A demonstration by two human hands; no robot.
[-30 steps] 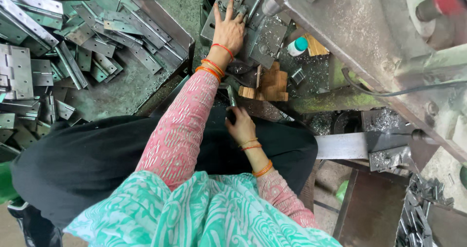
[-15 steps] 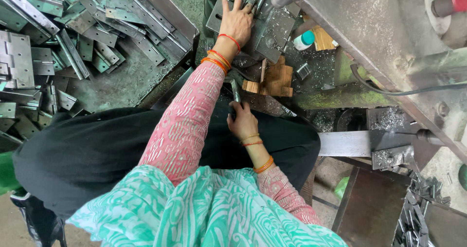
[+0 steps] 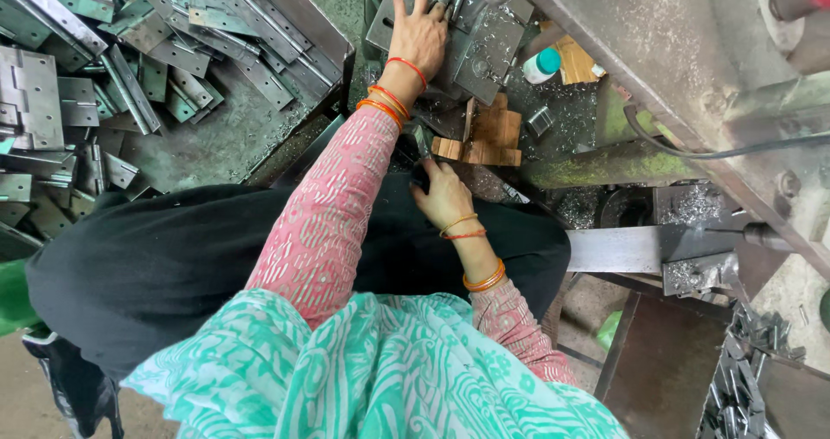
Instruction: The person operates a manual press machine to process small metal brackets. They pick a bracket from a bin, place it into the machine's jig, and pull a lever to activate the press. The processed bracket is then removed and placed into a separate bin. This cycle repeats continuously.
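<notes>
A shallow metal tray (image 3: 328, 45) holds a heap of grey steel hinges (image 3: 112, 67) and swarf.

Grimy concrete floor (image 3: 782, 305) under a shavings-strewn grey machine bed (image 3: 657, 50), daylit.

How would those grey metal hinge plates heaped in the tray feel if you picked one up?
Probably stiff and heavy for its size: the hinge plates look like flat steel. Likely slippery or gritty, since metal shavings litter the tray. Flat, so unlikely to roll.
</notes>
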